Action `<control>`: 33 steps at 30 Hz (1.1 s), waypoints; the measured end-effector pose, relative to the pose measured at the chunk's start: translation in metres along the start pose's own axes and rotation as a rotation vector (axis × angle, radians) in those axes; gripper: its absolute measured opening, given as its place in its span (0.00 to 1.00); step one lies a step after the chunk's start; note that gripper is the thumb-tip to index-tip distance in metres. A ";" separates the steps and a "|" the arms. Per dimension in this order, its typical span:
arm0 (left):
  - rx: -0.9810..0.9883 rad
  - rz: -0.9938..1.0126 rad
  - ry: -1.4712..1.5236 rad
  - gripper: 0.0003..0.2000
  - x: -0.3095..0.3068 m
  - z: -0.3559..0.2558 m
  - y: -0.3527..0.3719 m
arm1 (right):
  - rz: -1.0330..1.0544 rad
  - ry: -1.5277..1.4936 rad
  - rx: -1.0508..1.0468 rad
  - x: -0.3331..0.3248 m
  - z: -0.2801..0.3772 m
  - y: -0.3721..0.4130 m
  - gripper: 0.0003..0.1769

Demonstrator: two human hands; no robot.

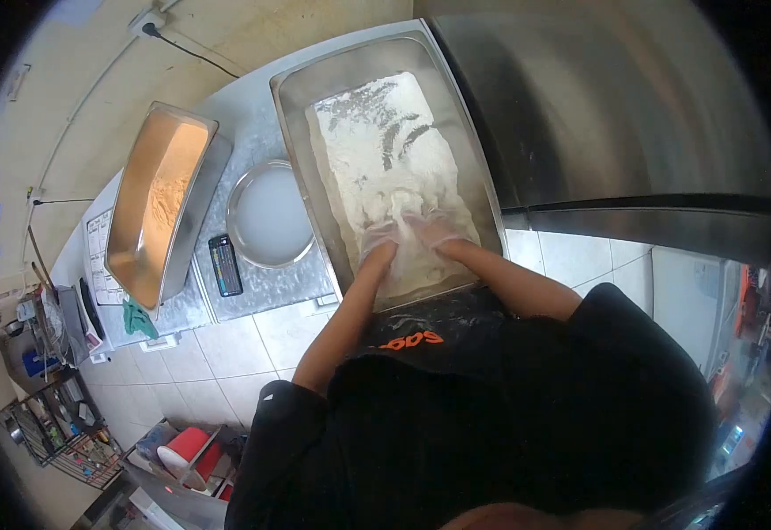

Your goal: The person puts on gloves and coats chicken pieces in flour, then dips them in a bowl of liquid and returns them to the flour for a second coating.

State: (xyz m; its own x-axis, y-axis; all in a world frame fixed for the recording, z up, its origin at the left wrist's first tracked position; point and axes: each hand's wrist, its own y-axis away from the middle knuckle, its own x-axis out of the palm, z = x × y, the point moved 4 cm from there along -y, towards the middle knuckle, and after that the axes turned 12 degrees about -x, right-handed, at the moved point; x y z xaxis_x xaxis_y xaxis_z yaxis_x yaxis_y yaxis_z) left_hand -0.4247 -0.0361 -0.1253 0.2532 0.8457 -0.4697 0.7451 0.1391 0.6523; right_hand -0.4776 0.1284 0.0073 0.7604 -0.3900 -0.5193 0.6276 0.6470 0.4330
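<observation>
A: In the head view, where are the hands?
B: Both are in the large steel tray (450, 110), at the end nearest the person. The left hand (380, 234) and the right hand (438, 231) reach into the white powder (390, 155), side by side, and each looks wrapped in a thin, see-through glove.
A: And the grip, on either one?
B: I can't tell. The fingertips are blurred into the powder — whether they're apart, together or clamped on some of it doesn't show.
A: How does the powder lie?
B: Spread along the tray's floor, with dark streaks toward the far end and a rougher, heaped patch by the hands. The tray sits on the table (288, 296), its near end close to the person's dark apron (456, 322), which has orange lettering.
A: What's beside the tray?
B: To its left, a round pan (271, 212) with a pale inside, right next to the tray. Further left is a deep metal bin (198, 225) holding a loose heap of tan powder (166, 201). Between bin and pan, nearer the person, lies a dark handheld device (225, 265).
A: Anything past the bin?
B: A printed sheet (98, 247) on its far left, and a green cloth (138, 320) at the table's near edge.
</observation>
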 end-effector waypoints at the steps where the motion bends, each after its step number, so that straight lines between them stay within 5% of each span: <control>1: -0.027 0.006 0.233 0.26 0.011 0.016 -0.014 | -0.005 0.004 -0.004 0.006 -0.014 -0.004 0.45; 3: -0.127 0.025 0.335 0.27 -0.025 -0.012 0.019 | -0.191 -0.732 0.282 0.017 -0.047 -0.012 0.44; 4: -0.164 0.057 0.331 0.27 -0.045 -0.027 0.042 | -0.188 -0.731 0.289 0.002 -0.032 0.001 0.44; 6: -0.161 0.133 0.150 0.28 -0.075 -0.047 0.068 | -0.144 -0.410 0.521 -0.052 0.020 0.041 0.42; 9: -0.158 0.146 0.199 0.27 -0.073 -0.058 0.085 | -0.122 0.648 0.105 0.067 -0.106 -0.012 0.40; 10: -0.190 0.133 0.338 0.26 -0.062 -0.061 0.090 | -0.126 0.652 0.100 0.054 -0.087 -0.010 0.40; 12: -0.257 0.112 0.605 0.24 -0.044 -0.062 0.103 | 0.106 0.031 0.304 0.028 -0.013 0.005 0.38; 13: -0.286 0.102 0.736 0.24 -0.044 -0.063 0.104 | 0.099 0.028 0.301 0.028 0.012 0.006 0.38; 15: -0.366 -0.002 0.770 0.20 -0.067 -0.072 0.097 | -0.686 -0.754 0.631 0.025 0.033 0.027 0.37; 16: -0.463 -0.102 0.802 0.17 -0.076 -0.065 0.099 | -0.682 -0.753 0.640 0.007 0.028 0.035 0.37; 17: -0.476 -0.097 0.800 0.17 -0.079 -0.047 0.101 | -0.410 -0.415 0.565 -0.020 0.014 0.042 0.35; 18: -0.247 0.001 0.380 0.15 -0.082 -0.033 0.100 | -0.139 -0.082 0.467 -0.035 0.001 0.049 0.33; 19: -0.008 0.091 -0.039 0.13 -0.082 -0.033 0.099 | -0.142 -0.082 0.462 -0.018 -0.030 0.049 0.33; 21: 0.122 0.198 -0.261 0.13 -0.050 -0.005 0.085 | 0.130 0.486 -0.006 0.047 -0.081 0.025 0.27; 22: 0.141 0.238 -0.250 0.13 -0.035 0.008 0.071 | 0.123 0.489 -0.010 0.035 -0.050 0.030 0.27; 24: 0.164 0.296 -0.162 0.13 -0.029 0.015 0.058 | 0.079 -0.046 0.228 -0.007 0.045 0.054 0.23; 25: 0.177 0.292 -0.102 0.13 -0.039 0.005 0.059 | 0.074 -0.049 0.230 -0.008 0.034 0.053 0.23; 27: 0.194 0.157 -0.002 0.13 -0.072 -0.040 0.079 | 0.089 0.024 -0.099 -0.015 0.008 0.037 0.25; 31: 0.296 -0.167 -0.524 0.16 -0.079 -0.064 0.022 | -0.244 0.059 0.084 -0.028 -0.053 -0.023 0.31; 33: 0.602 -0.972 -0.728 0.19 -0.034 -0.047 -0.030 | -0.722 0.220 0.164 -0.017 -0.075 -0.050 0.33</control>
State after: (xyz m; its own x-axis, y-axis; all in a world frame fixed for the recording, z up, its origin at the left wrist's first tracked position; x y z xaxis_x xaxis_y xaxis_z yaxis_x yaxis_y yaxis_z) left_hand -0.4849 -0.0450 -0.1008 -0.3992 0.0476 -0.9156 0.9127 0.1157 -0.3919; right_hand -0.5343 0.1518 -0.0612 0.1128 -0.5280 -0.8417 0.9851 0.1699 0.0254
